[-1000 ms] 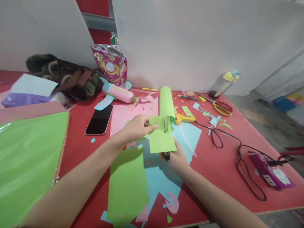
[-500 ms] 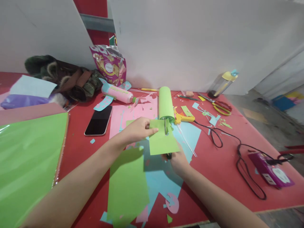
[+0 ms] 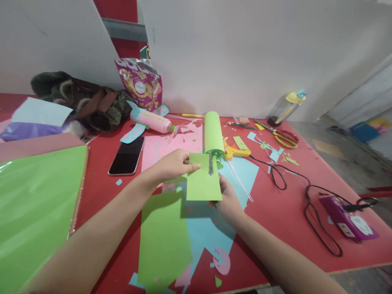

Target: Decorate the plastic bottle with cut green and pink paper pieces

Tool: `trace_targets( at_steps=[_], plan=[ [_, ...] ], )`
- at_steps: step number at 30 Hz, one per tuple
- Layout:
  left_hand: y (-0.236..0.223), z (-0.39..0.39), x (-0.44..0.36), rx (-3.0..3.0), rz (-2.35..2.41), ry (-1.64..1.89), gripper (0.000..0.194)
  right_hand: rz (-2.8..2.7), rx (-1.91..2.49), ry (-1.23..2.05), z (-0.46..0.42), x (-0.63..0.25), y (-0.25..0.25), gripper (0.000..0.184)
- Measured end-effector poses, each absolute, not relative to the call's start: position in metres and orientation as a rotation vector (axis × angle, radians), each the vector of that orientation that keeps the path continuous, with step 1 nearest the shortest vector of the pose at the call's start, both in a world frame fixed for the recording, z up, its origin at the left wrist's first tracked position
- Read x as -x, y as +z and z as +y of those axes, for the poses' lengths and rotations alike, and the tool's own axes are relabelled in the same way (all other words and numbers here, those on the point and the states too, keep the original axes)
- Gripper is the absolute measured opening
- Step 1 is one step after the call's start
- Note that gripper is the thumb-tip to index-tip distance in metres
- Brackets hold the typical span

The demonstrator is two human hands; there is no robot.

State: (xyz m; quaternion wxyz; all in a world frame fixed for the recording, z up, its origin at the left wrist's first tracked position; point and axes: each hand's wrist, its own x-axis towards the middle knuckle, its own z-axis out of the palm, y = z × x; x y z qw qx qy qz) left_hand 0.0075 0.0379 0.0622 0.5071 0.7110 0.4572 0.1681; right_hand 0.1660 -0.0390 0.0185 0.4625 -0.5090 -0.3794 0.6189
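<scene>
My left hand (image 3: 177, 164) pinches the left edge of a light green sheet of paper (image 3: 202, 183), thumb on top. Under the sheet's right side, my right hand (image 3: 228, 196) grips scissors (image 3: 211, 164); their handles are mostly hidden by the paper. The blades show at the sheet's upper right, with a narrow strip beside them. Just beyond lies a bottle wrapped in green paper (image 3: 213, 131), its green neck toward me. A larger green sheet (image 3: 163, 241) and a blue sheet (image 3: 200, 239) lie below my hands.
Left of my hands are a phone (image 3: 127, 156) and a pink-wrapped bottle with blue fins (image 3: 151, 121). On the right are a yellow glue gun (image 3: 234, 152), its black cord, a purple power box (image 3: 347, 218) and red-and-yellow-handled scissors (image 3: 284, 139). A snack bag (image 3: 141, 83) stands behind.
The green sheet has shifted slightly left and turned a little in my left hand. The scissor blades have moved slightly left, and more of my right hand's fingers show beside the paper.
</scene>
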Motion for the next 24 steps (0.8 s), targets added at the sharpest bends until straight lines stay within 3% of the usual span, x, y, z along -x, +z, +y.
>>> trace_targets(
  at_steps=[7, 12, 19, 24],
  plan=[
    [0.077, 0.047, 0.021, -1.748, 1.054, 0.264, 0.019, -0.904, 1.121, 1.616, -0.038, -0.167, 0.017, 0.037],
    [0.078, 0.049, 0.03, -1.806, 0.911, 0.014, 0.013, -0.937, 1.051, 1.611, -0.038, -0.171, 0.014, 0.036],
    [0.056, 0.052, 0.023, -2.226, 1.086, -0.293, 0.005, -0.967, 1.128, 1.496, -0.033, -0.175, 0.021, 0.035],
    [0.041, 0.049, 0.007, -2.435, 1.268, -0.021, 0.015, -0.991, 1.188, 1.456, -0.032, -0.174, 0.025, 0.034]
  ],
)
